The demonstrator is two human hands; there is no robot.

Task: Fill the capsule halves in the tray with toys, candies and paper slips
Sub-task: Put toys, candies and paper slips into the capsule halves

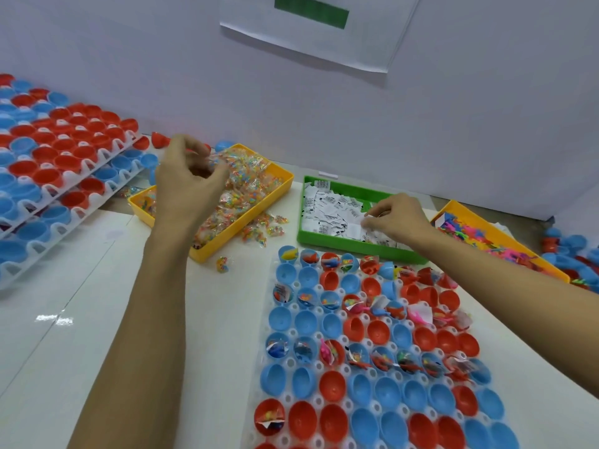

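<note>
A clear tray [327,413] in front of me holds rows of red and blue capsule halves [330,385]; several hold toys, candies or slips, others are bare. My left hand [186,186] hovers over the yellow bin [282,176] of wrapped candies [240,189], fingers pinched on candy packets. My right hand [397,217] reaches into the green bin [327,243] and pinches paper slips [330,209]. A second yellow bin [453,205] at the right holds small colourful toys [466,233].
Stacked trays of red and blue capsule halves [48,163] lean at the left. Loose candies [262,230] lie beside the candy bin. Loose capsule halves [570,254] pile at the far right. A white wall with a paper sheet [311,30] stands behind.
</note>
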